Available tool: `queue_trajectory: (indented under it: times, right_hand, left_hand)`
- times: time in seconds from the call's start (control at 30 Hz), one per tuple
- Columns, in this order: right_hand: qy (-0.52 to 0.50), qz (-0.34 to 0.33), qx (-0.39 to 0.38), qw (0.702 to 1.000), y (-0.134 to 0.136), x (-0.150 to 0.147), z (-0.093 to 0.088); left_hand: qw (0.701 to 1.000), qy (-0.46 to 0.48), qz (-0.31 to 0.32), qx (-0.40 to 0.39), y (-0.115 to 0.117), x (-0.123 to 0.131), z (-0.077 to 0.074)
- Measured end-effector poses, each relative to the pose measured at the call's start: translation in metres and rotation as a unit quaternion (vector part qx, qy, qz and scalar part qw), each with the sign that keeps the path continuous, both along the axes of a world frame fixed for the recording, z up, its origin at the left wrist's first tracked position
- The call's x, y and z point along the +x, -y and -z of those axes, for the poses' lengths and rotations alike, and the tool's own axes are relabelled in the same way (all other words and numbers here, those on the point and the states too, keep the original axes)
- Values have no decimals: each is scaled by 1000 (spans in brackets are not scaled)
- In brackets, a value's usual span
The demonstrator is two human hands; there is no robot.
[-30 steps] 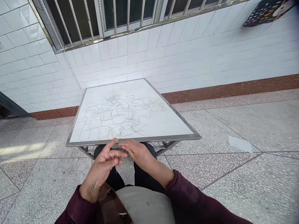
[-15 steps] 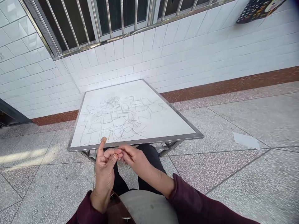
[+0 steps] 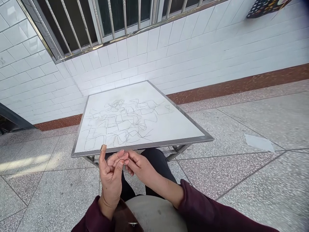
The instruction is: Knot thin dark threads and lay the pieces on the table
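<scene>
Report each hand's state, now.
Left hand: thumb and fingers pinched closed, seemingly on a thin strand.
Right hand: pinched closed up against the left; what it holds cannot be told.

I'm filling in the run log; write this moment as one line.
left hand: thumb against fingers, fine strand there | right hand: fingertips at left's, hold unclear | table: beyond hands, tangled dark strands on top

My left grip [image 3: 111, 180] and right grip [image 3: 142, 166] are half-hiding a strand [image 3: 117, 156] too fine to trace; up top, the frame edge is slicing off that dotted dark object [image 3: 263, 9]!
</scene>
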State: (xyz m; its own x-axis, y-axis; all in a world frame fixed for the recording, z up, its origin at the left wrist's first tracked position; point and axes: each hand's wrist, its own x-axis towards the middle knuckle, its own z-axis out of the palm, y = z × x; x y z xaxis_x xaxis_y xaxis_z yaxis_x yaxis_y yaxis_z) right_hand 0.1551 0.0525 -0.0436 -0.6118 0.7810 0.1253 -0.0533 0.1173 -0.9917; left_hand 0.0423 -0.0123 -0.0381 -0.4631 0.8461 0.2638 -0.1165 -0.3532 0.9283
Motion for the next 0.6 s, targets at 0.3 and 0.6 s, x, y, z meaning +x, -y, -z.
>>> queue_trajectory:
  times: [0.3,0.6]
  right_hand:
    - [36,13,95,995,7,-1,1]
    - [100,73,336,934,8,2,6]
  left_hand:
    - [995,-70,-35,56,1,0,-1]
    - [989,-111,-53,88,0,-6,-2]
